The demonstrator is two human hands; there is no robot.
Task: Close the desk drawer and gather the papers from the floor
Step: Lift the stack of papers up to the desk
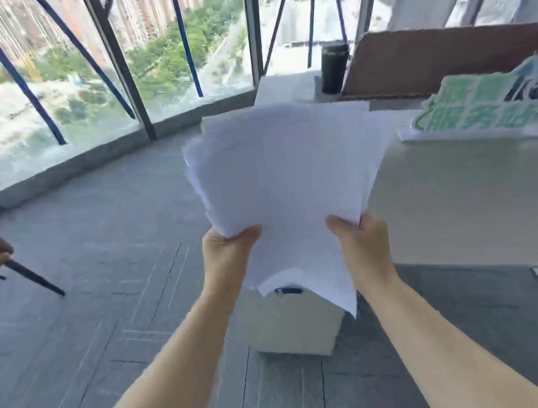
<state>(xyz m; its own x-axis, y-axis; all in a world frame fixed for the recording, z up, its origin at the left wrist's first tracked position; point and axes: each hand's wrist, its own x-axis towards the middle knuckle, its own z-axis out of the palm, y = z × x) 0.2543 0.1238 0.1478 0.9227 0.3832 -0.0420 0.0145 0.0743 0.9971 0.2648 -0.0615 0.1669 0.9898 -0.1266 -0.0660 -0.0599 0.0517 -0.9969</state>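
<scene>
A loose stack of white papers (pixel 286 180) is held up in front of me, its sheets fanned and uneven. My left hand (pixel 229 254) grips the stack's lower left edge, thumb on top. My right hand (pixel 360 239) grips the lower right edge the same way. Below the papers stands a small white drawer cabinet (pixel 295 324) on the grey floor, partly hidden by the sheets; a blue-and-white item (pixel 288 291) shows at its top. Whether its drawer is open or shut cannot be told.
A pale desk (pixel 468 203) stretches to the right, carrying a green-and-white sign (pixel 485 104), a dark cylinder (pixel 334 66) and a brown board (pixel 447 54). Floor-to-ceiling windows (pixel 68 66) run along the back. A chair with dark legs (pixel 34 278) stands at the left.
</scene>
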